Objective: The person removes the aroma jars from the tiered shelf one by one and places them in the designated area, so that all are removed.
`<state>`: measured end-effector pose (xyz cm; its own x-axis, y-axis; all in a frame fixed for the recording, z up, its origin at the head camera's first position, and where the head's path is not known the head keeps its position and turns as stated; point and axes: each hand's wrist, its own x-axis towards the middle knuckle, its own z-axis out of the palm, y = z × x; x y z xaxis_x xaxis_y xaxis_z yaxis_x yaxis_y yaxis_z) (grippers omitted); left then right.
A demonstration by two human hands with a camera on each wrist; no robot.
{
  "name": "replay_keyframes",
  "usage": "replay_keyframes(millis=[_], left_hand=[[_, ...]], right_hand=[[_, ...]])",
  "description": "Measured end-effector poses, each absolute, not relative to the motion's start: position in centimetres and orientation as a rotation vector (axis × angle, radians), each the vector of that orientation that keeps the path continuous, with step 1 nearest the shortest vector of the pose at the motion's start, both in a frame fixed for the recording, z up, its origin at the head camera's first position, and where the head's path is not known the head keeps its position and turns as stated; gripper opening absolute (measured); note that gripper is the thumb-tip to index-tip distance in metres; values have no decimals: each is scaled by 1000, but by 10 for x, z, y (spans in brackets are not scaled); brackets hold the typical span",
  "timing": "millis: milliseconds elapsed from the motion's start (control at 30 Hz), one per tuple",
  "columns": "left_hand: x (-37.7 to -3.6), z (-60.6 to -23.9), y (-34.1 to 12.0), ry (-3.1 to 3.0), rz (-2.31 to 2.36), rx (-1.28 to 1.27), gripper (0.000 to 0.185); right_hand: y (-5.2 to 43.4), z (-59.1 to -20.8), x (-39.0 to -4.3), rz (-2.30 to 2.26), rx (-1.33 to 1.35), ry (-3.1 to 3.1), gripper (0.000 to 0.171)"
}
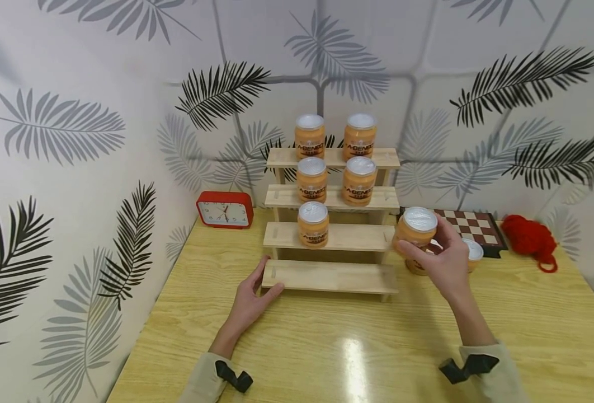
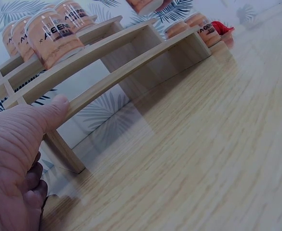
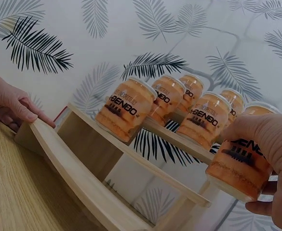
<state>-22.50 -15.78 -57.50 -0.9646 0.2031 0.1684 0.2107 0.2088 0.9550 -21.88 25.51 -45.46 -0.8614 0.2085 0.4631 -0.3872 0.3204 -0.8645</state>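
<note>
A four-tier wooden display rack [image 1: 329,276] stands on the table. My left hand [image 1: 253,295] grips the left end of its lowest tier, the thumb [image 2: 59,107] over the board's edge and the other fingers lower down. My right hand [image 1: 449,263] holds a can with an orange label and a silvery lid [image 1: 418,224], raised beside the rack's right end. Matching cans stand in pairs on the top tier and the second tier; a single can [image 1: 314,225] sits at the left-centre of the third tier.
Behind my right hand, another can [image 1: 415,267] and a partly hidden can [image 1: 473,253] stand on the table. Further back lie a checkered board [image 1: 470,226] and red yarn [image 1: 528,240]. A red clock [image 1: 225,210] stands left of the rack. The patterned wall rises behind.
</note>
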Motion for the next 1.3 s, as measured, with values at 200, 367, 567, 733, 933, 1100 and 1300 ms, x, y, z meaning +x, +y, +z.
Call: replay_keyframes(millis=[200,367,567,733,933,1100,1300], left_hand=[[-225,-575,-158,-2443,-1925,-410,85],[-224,-574,-158,-2436,-1929,-421,86],[-224,-575,-158,-2439,-1941,-407,87],[-224,-574,-158,-2449,-1938,-399,86],[-224,-574,-158,-2449,-1938,-398,86],[-223,-573,-158,-2442,-1947,-401,86],[-223,-573,-158,-2439,-1945,-395,86]], right_hand=[[271,-455,-211,1544,91,-2101,73],[286,-456,-207,1549,55,-2073,75],[304,-457,-203,1584,10,-2037,73],[320,-457,-199,1525,-50,-2034,74],[338,-457,-196,1461,-105,-2026,73],[352,-455,-192,1463,-143,-2000,72],[370,-455,-189,1593,-179,-1853,72]])
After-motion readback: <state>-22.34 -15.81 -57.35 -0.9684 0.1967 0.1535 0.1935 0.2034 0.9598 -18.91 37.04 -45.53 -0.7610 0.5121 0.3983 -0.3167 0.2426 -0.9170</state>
